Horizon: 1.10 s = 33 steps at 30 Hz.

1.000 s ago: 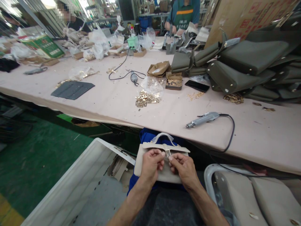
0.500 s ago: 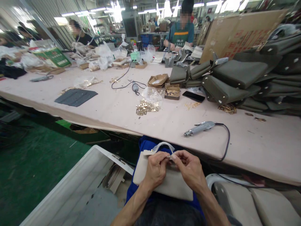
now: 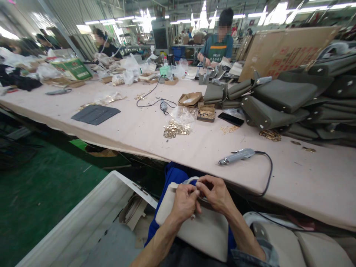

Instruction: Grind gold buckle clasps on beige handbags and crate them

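Note:
A light beige bag (image 3: 207,231) lies across my lap on blue cloth, its pale handle (image 3: 191,180) arching at the top edge. My left hand (image 3: 185,202) is closed over the upper part of the bag, fingertips pinched near the handle. Right beside it, my right hand (image 3: 213,191) is closed too, thumb and index finger pressed together. Whatever sits between the fingertips is too small and covered to make out. A small metal piece (image 3: 193,217) shows just below my left hand.
On the table (image 3: 172,148) lie an electric screwdriver (image 3: 236,157), gold metal fittings (image 3: 176,128), a phone (image 3: 230,119) and stacked dark bags (image 3: 283,91). A white bin (image 3: 83,218) stands at the left. A person (image 3: 217,46) works across the table.
The view has tilted up slightly. My right hand has moved up and left toward my left fingertips, and a small metal piece now shows below my left hand.

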Available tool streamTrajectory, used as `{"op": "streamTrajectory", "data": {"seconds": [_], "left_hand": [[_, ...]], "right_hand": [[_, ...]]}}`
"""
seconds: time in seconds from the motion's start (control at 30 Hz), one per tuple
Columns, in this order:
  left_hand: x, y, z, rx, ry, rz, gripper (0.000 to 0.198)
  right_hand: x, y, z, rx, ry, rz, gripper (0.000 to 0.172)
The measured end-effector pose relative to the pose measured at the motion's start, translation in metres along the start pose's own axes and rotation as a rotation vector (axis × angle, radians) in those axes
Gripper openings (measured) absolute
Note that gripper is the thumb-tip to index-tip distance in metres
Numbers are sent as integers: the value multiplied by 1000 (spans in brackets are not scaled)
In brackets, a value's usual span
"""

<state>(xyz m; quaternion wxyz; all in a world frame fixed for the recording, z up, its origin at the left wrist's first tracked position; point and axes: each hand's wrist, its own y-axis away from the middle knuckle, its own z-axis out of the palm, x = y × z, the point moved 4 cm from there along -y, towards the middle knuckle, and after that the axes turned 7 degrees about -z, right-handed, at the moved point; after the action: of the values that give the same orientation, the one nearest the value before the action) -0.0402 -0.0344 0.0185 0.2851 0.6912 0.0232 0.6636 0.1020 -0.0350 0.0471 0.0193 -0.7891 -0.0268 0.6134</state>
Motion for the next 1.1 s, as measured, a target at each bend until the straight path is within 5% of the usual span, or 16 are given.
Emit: {"op": "streamTrajectory", "data": {"seconds": [0.17,0.4,0.53,0.63,0.83,1.1], "left_hand": [[-1,0,0,43,102,24,40],[-8,-19,-10,245,336,19,35],[-10,-29,-19,324,410,8,38],[-11,-33,-21,330,433,16,34],[-24,-39,-18,317,422,3,26],[-37,-48,-20,306,405,-41,27]], "right_hand": [[10,-5,7,24,45,4,31],[26,-36,23,-65,28,94,38],[8,-60,31,-92,399,-4,33],[-11,-92,32,3,718,-164,27],[-20,-190,46,61,693,-323,14],[-11,-268,108,-58,811,-414,10]]}}
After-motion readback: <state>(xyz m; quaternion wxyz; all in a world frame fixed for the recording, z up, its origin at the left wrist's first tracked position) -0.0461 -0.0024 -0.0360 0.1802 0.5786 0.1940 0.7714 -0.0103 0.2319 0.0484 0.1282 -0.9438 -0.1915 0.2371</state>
